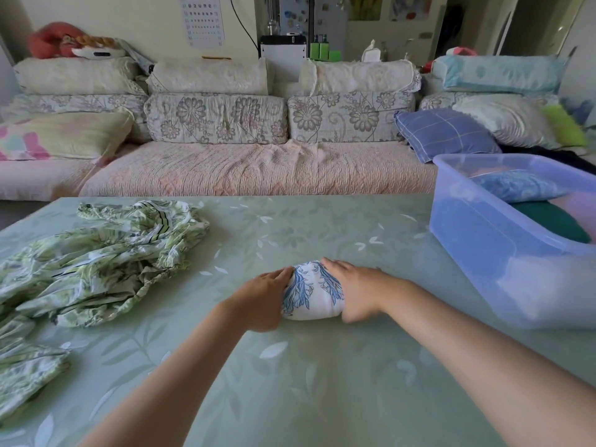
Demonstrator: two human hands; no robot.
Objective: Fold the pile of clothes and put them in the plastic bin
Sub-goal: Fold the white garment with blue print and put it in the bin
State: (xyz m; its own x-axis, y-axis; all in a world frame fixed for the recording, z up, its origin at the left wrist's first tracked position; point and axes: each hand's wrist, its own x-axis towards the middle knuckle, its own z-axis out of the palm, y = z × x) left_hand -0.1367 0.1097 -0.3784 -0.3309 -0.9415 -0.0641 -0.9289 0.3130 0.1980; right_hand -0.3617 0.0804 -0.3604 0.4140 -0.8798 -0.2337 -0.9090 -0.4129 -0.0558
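A small folded white cloth with a blue floral print (312, 293) lies on the green table (290, 366), squeezed between my hands. My left hand (260, 298) presses its left side and my right hand (354, 290) cups its right side, fingers reaching over the top. A crumpled green-and-white leaf-print garment (96, 266) is spread over the table's left part. The translucent plastic bin (503, 240) stands at the right, holding a blue patterned item (516, 185) and a dark green one (554, 221).
A sofa (258, 169) with floral cushions runs along the table's far edge. A blue checked pillow (445, 133) lies behind the bin. Another piece of the green leaf-print fabric (25, 375) hangs near the table's left front edge.
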